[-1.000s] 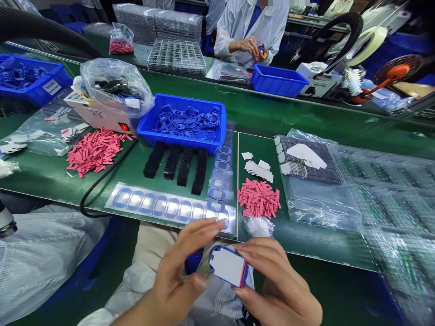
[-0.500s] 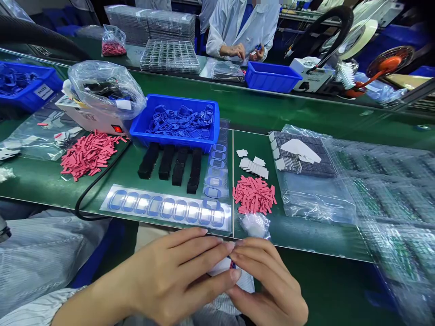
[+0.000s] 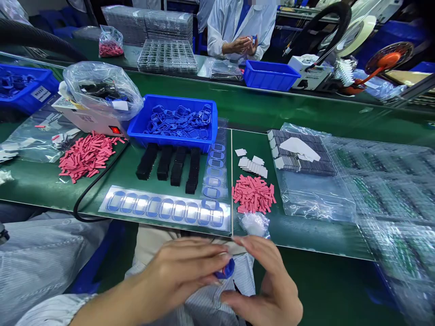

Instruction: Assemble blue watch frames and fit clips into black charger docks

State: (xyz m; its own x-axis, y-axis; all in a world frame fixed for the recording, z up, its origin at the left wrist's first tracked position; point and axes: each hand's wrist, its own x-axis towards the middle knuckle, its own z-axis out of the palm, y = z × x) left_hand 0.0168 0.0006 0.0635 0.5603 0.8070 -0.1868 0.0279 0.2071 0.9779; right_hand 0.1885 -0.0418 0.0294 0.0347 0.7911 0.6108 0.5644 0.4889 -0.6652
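My left hand (image 3: 183, 269), slightly blurred, is closed around a small blue plastic housing (image 3: 228, 270). A bit of red shows on the housing, and the fingers cover most of the rest. To its right, my right hand (image 3: 270, 287) is apart from the part, with thumb and fingers spread and nothing between them. Both hands are over my lap, just below the bench edge. Closest to them on the bench are a small clear bag (image 3: 254, 224), a pile of pink strips (image 3: 253, 194) and a sheet of oval blue-rimmed films (image 3: 166, 208).
A blue bin (image 3: 173, 142) of blue frames stands behind rows of black pieces (image 3: 176, 167). White squares (image 3: 253, 166) lie beyond the pink strips. Clear trays (image 3: 390, 203) are stacked at right. Across the bench, a co-worker (image 3: 241, 29) handles a small part.
My right hand has come away from the part and its fingers have spread. The part stays in my left hand, its blue side now showing. The co-worker's hands have come together.
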